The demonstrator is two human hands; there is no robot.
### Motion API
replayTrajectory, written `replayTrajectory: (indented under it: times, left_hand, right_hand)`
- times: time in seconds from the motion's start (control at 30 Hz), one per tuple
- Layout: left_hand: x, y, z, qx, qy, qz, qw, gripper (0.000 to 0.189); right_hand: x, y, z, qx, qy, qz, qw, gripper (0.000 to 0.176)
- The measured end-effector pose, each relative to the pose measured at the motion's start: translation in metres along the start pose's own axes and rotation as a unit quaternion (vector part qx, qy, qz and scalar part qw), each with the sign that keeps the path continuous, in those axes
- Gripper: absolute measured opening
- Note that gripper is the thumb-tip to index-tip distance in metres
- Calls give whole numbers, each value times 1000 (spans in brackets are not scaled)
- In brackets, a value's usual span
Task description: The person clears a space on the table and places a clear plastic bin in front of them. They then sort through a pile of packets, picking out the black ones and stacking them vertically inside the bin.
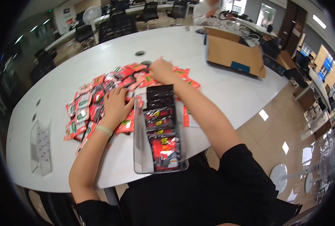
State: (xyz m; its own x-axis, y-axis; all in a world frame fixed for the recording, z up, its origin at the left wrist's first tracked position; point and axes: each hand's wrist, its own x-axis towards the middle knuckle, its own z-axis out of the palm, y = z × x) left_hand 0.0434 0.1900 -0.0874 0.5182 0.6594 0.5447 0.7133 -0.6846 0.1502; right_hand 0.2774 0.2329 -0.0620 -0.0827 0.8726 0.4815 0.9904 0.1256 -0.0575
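Observation:
A spread pile of red, black and white packets covers the middle of the white table. My left hand lies on the pile with its fingers apart, holding nothing that I can see. My right hand is at the pile's far right part, its fingers bent down among packets; what they hold, if anything, is hidden. Between my forearms, at the near edge, stands a long clear plastic bin. A row of black and red packets lines its right side, overlapping; its left side shows bare plastic.
Another clear plastic container is on the table at the left. An open cardboard box stands at the far right. Round holes mark the tabletop. Beyond the table a person in white is beside a heap of white cables.

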Motion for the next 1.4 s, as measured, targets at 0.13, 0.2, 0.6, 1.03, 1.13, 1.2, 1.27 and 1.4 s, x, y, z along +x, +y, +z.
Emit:
replayTrajectory:
  times: [0.13, 0.2, 0.6, 1.03, 1.13, 1.2, 1.27, 1.4]
  left_hand:
    - [0, 1, -1, 9, 2, -16, 1000, 42]
    - [0, 2, -2, 7, -13, -21, 1000, 43]
    - [0, -1, -2, 17, -13, -22, 1000, 42]
    - [-1, -3, 0, 3, -9, -21, 1000, 40]
    - [-1, 0, -2, 8, -10, -29, 999, 40]
    - [-1, 0, -2, 6, -17, -32, 999, 39]
    - [0, 0, -2, 4, -16, -30, 999, 39]
    - [0, -2, -1, 3, -8, -23, 1000, 40]
  right_hand:
    - [4, -2, 5, -38, -6, -4, 999, 18]
    - [1, 0, 10, -35, 25, -25, 999, 21]
    - [-2, 7, 10, 14, 17, 12, 1000, 28]
    - [-4, 6, 12, -55, 2, 4, 998, 26]
    - [-7, 7, 11, -51, 7, 12, 999, 37]
    - [-10, 9, 19, -48, 107, 11, 993, 44]
    - [-7, 13, 24, -26, 82, 18, 996, 43]
    - [-3, 11, 19, -23, 16, -6, 1000, 27]
